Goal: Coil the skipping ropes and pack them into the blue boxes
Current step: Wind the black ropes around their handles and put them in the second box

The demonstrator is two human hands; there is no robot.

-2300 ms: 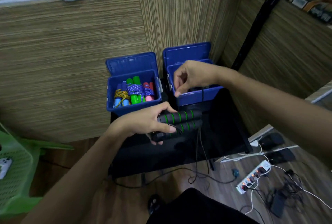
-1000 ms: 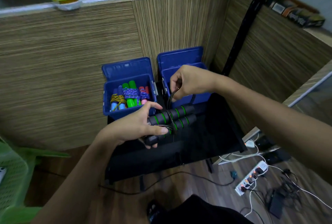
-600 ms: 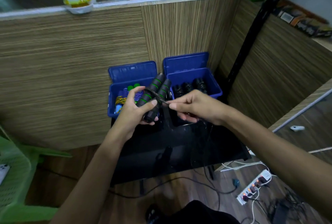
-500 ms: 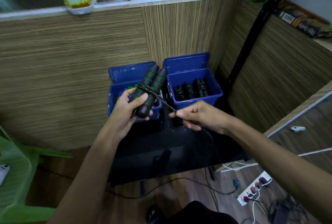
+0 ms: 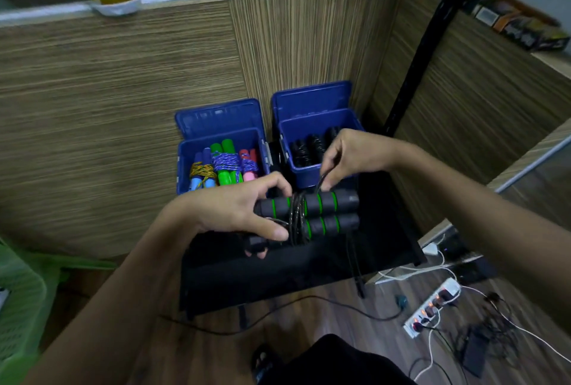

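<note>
My left hand [image 5: 238, 211] grips two black foam handles with green rings [image 5: 327, 213], held side by side and level above the black table [image 5: 278, 273]. Several turns of the black rope [image 5: 297, 217] are wound round their middle. My right hand [image 5: 352, 156] pinches the rope just above the handles; the loose end hangs down past the table's front edge. Behind stand two open blue boxes: the left box [image 5: 185, 165] holds coiled ropes with blue, green and pink handles, the right box [image 5: 309, 179] holds black coiled ropes.
A wood-grain partition rises right behind the boxes. A black pole [image 5: 414, 75] slants up at the right. On the floor lie a white power strip [image 5: 432, 310] and tangled cables. A green plastic basket [image 5: 18, 298] sits at the left.
The handles have dropped from upright in front of the left box to level over the table. My right hand has come up from the right to above them, laying more turns.
</note>
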